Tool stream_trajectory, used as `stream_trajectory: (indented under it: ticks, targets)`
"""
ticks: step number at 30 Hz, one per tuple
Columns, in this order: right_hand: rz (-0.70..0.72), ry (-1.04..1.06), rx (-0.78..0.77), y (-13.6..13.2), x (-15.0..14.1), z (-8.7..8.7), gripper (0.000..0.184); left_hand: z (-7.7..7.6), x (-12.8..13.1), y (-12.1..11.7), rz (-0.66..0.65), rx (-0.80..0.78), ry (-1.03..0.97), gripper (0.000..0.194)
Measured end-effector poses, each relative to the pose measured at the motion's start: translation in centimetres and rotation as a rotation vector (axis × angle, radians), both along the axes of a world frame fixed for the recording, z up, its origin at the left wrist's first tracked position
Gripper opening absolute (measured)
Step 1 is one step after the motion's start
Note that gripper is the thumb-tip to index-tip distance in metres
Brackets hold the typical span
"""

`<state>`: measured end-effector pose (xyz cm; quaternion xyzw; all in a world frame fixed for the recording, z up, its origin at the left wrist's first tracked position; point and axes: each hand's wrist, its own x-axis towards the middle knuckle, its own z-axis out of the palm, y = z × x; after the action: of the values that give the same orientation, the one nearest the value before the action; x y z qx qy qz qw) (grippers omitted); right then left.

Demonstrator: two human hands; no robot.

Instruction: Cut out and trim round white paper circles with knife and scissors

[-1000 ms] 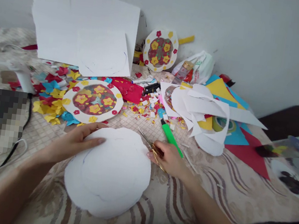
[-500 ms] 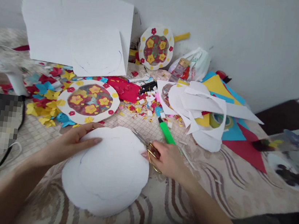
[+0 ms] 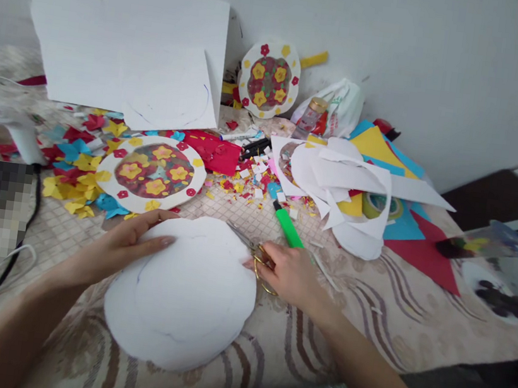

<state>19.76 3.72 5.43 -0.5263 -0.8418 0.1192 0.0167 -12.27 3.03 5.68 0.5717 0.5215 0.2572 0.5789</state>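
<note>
My left hand (image 3: 138, 245) grips the upper left edge of a white scalloped paper disc (image 3: 190, 299), thumb on top and fingers underneath. A faint pencil or pen curve shows on the disc's face. In my right hand (image 3: 282, 270) is a pair of gold-handled scissors (image 3: 259, 267), their blades lying along the disc's upper right edge. Whether the blades are parted cannot be made out. Just behind the scissors lies a green utility knife (image 3: 288, 225). Beyond the disc rests an oval white frame (image 3: 104, 177) decorated with paper flowers.
Folded paper flowers (image 3: 84, 161) and a glue gun (image 3: 25, 138) are at the left. A white board (image 3: 134, 18) leans on the wall beside a second flowered frame (image 3: 244, 77). White paper offcuts (image 3: 351, 177), coloured sheets (image 3: 433, 252) and a roll of tape (image 3: 376, 206) lie right.
The whole scene has shifted a little leftward in view. The scissors have turned slightly, and their blades have come closer to the disc's edge. Both hands keep their hold.
</note>
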Motion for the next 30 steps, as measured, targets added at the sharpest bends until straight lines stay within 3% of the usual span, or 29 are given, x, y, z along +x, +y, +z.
stream_trajectory:
  ticks: [9,15,17,24,30]
  targets:
    - [-0.030,0.010,-0.009,0.0,0.1,-0.5,0.044,-0.2,-0.2,0.0,-0.009,0.062,0.071,0.054]
    - [-0.074,0.269,-0.107,1.1,1.0,-0.7,0.046,-0.7,-0.5,0.5,-0.042,0.150,0.114,0.053]
    - [-0.056,0.263,-0.116,1.7,1.4,-0.4,0.042,-0.6,-0.5,0.5,-0.045,0.158,0.121,0.052]
    - [0.226,0.014,-0.046,3.9,1.1,2.5,0.035,-0.3,-0.4,0.4,-0.034,0.215,0.175,0.054]
    - [0.377,-0.176,0.096,6.5,-0.2,4.8,0.036,-0.1,-0.2,0.1,0.001,0.209,0.224,0.064]
